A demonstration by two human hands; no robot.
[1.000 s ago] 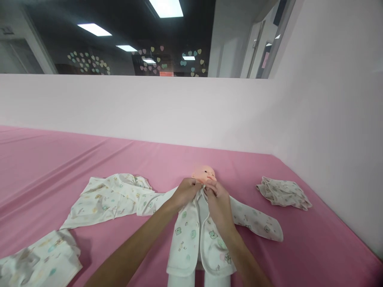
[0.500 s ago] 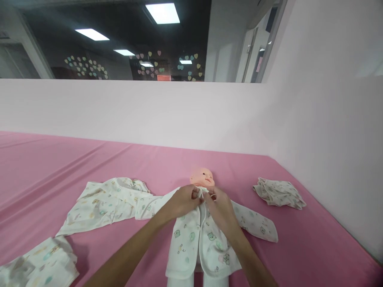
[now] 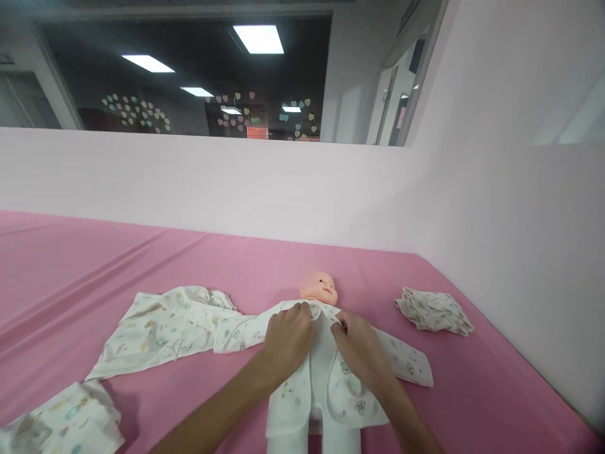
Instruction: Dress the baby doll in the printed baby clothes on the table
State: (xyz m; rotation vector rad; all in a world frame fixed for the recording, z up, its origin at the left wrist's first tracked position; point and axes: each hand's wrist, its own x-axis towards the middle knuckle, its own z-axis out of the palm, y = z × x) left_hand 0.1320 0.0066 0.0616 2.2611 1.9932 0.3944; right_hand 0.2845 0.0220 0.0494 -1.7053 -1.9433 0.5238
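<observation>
A doll (image 3: 317,287) lies on its back at the lower middle, its bald head away from me. It wears a white patterned jacket (image 3: 295,400), whose front is parted over a plain white body. My left hand (image 3: 290,334) is closed on the jacket's edge near the neck, on the left side. Just below the neck on the right, my right hand (image 3: 360,345) pinches the opposite front edge. Both sleeves are spread outwards. White legs show below the hem.
Patterned white cloth (image 3: 165,325) lies left of the doll, with another bundle (image 3: 70,419) at the lower left. A folded cloth (image 3: 435,310) lies to the right on the pink sheet (image 3: 236,261). White walls (image 3: 212,183) rise behind and right, below a window.
My hands have moved apart from the collar, and the jacket front has opened wider, showing the white body beneath. The camera view has tilted slightly up.
</observation>
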